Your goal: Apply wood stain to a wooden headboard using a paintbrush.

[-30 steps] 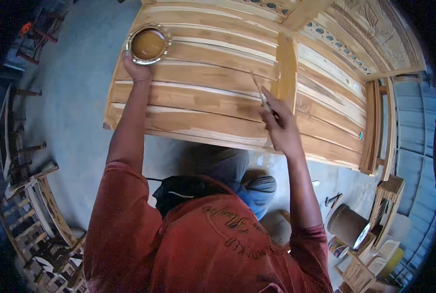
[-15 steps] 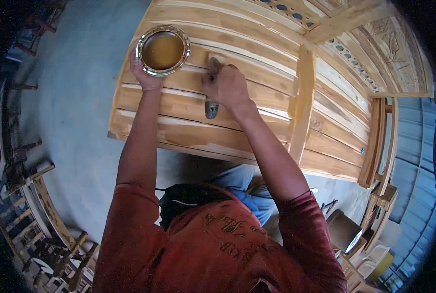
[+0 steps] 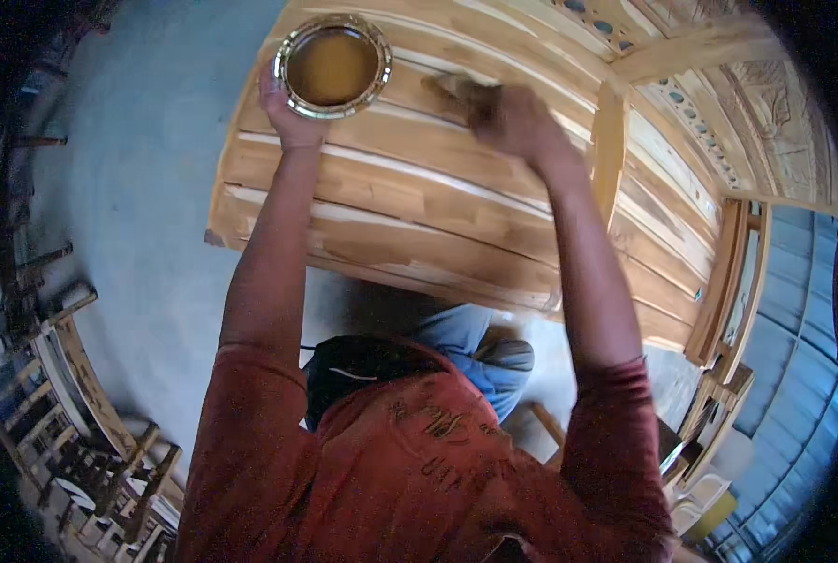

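Right hand (image 3: 517,117) is up on the slats, blurred, fingers closed round what looks like a brush (image 3: 452,87) — the bristle end shows as a dark smear just left of the knuckles, pressed to the wood. Exactly how the fingers wrap it I cannot tell through the blur. Left hand (image 3: 283,108) is clamped on the near rim of a round metal bowl (image 3: 332,64), holding it up just beside the brush, brown finish pooled inside and filling most of it. Under both hands lies the slatted wooden panel (image 3: 409,206), a big piece of furniture tipped toward the person. As for progress: the slats near the brush look a shade warmer, while the lower boards show pale streaks and bare patches, so I'd judge most of the panel is left to coat. The carved frame (image 3: 766,103) off to the right looks dry and untouched. Stacked chairs (image 3: 72,413) sit at lower left on the concrete floor (image 3: 147,178).
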{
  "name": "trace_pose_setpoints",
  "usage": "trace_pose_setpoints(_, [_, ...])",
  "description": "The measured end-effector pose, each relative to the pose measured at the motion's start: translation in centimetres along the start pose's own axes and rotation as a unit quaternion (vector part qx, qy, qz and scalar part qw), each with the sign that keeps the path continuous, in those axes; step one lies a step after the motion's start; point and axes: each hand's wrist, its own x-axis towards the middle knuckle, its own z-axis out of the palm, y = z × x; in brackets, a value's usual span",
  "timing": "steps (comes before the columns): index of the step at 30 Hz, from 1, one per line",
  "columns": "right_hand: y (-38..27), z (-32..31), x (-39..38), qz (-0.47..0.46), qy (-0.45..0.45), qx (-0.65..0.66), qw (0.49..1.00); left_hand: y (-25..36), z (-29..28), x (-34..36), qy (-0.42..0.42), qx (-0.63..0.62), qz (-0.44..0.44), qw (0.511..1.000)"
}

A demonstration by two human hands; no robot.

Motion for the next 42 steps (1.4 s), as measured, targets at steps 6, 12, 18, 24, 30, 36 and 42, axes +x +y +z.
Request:
trace_pose_setpoints(6, [-0.2, -0.3, 4.3, -0.081, 0.046, -0.039, 0.995, 0.0, 1.2, -0.1, -0.009, -0.099, -0.062, 0.993])
trace_pose_setpoints(12, [0.5, -0.9, 3.6, -0.049, -0.030, -0.145, 0.988, 0.7, 1.1, 0.0, 0.015, -0.019, -0.055, 0.998])
trace_pose_setpoints(18, [2.9, -0.4, 1.4, -0.036, -0.039, 0.001, 0.999, -1.5, -1.5, 0.8, -0.017, -0.091, -0.116, 0.989])
trace_pose_setpoints(24, [2.0, 2.8, -9.7, -0.118, -0.041, 0.311, 0.942, 0.6, -1.1, 0.8, 0.014, -0.011, -0.111, 0.994])
trace_pose_setpoints(30, [3.1, 13.4, -28.2, -0.044, -0.052, 0.751, 0.657, 2.0, 4.5, -0.9, 0.057, 0.093, -0.111, 0.988])
trace_pose_setpoints(36, [3.0, 22.0, -41.1, 0.084, 0.101, 0.870, 0.475, 3.5, 6.8, -2.2, 0.038, 0.200, -0.092, 0.975])
trace_pose_setpoints(42, [5.0, 25.1, -46.1, 0.224, 0.244, 0.875, 0.354, 2.9, 16.7, -8.8, 0.057, 0.223, -0.113, 0.967])
